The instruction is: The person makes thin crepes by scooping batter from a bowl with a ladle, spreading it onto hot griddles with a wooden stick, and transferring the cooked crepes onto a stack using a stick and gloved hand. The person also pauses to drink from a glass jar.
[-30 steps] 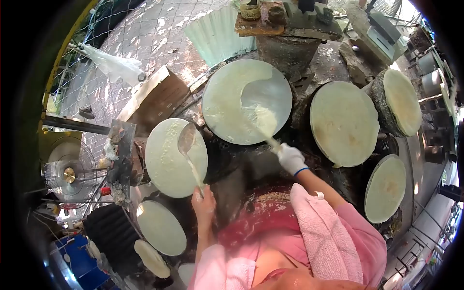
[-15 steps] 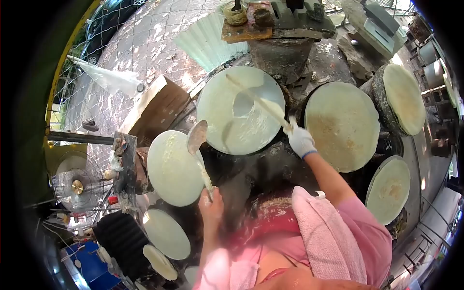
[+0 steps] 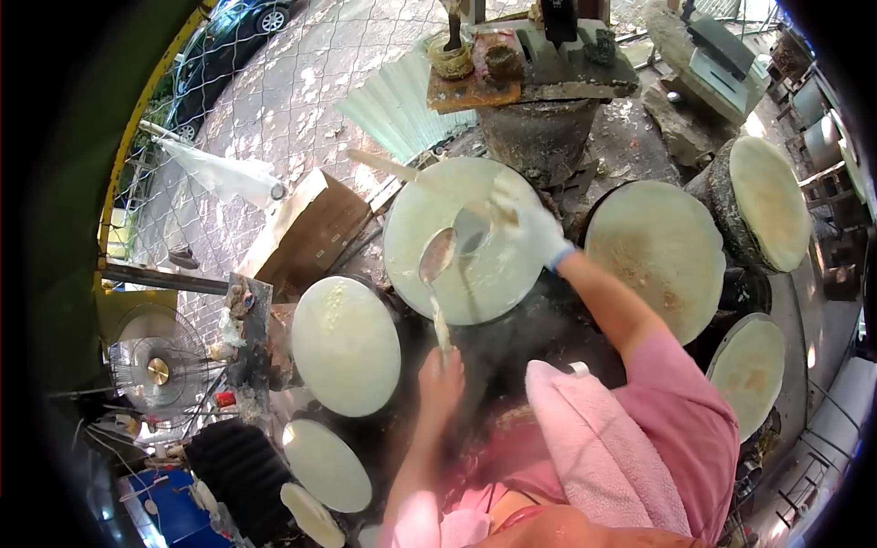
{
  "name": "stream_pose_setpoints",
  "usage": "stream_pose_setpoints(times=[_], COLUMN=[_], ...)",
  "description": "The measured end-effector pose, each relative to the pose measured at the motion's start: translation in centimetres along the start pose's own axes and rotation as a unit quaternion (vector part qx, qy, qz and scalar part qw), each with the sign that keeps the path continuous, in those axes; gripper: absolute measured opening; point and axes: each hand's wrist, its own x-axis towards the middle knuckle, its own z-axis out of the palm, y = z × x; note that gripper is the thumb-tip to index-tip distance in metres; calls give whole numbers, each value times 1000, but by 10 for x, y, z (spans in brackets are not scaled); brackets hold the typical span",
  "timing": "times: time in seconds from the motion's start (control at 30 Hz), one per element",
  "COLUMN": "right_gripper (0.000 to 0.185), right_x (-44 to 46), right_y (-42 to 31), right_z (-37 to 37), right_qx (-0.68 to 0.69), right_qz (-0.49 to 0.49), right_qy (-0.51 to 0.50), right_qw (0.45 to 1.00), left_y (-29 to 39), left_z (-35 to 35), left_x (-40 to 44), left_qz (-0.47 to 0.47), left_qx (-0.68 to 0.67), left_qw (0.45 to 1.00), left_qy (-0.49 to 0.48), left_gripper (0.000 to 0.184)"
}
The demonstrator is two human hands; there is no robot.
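Note:
My left hand (image 3: 442, 379) is closed round the handle of a ladle (image 3: 438, 258), whose bowl hangs over the central round griddle (image 3: 420, 288). Pale batter covers most of that griddle, with a small bare grey patch near the middle. In my right hand (image 3: 539, 236), which wears a white glove and is blurred, is a long wooden spreader (image 3: 384, 165); it reaches across the griddle's upper part and past its left edge. Batter-coated griddles stand on both sides, one at left (image 3: 347, 347) and a larger one at right (image 3: 656, 260) with browned spots.
Smaller coated rounds lie at lower left (image 3: 327, 466), lower right (image 3: 749, 376) and upper right (image 3: 770, 205). A cardboard box (image 3: 315, 233), a fan (image 3: 157, 370) and a wire fence stand left. Behind the griddle is a cluttered stand (image 3: 539, 137).
The ladle has moved from the left griddle to over the central one. My right hand has moved up over the griddle with the spreader, and the bare patch has shrunk.

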Motion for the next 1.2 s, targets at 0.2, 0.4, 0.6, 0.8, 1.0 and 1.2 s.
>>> stream_pose_setpoints(times=[0.2, 0.4, 0.6, 0.8, 1.0, 1.2], right_gripper=[51, 47, 43, 47, 46, 50], right_x=[-157, -191, -204, -176, -184, -165], right_y=[49, 21, 11, 54, 34, 39], right_z=[26, -12, -16, -36, -47, -36], right_qx=[366, 431, 411, 295, 253, 172], right_qz=[315, 333, 345, 301, 271, 225], right_qy=[13, 6, -140, -83, -178, -181], right_qw=[875, 839, 832, 903, 912, 942], left_y=[-13, -31, -29, -30, -15, -5], left_z=[17, 11, 7, 7, 8, 0], left_x=[63, 101, 97, 92, 93, 122], left_qz=[-28, -35, -39, -16, -18, -6], left_qx=[-60, -131, -147, -187, -161, -142], left_qw=[997, 990, 988, 982, 987, 990], left_qy=[-48, -46, -25, -18, 0, -21], left_gripper=[16, 18, 19, 17, 18, 20])
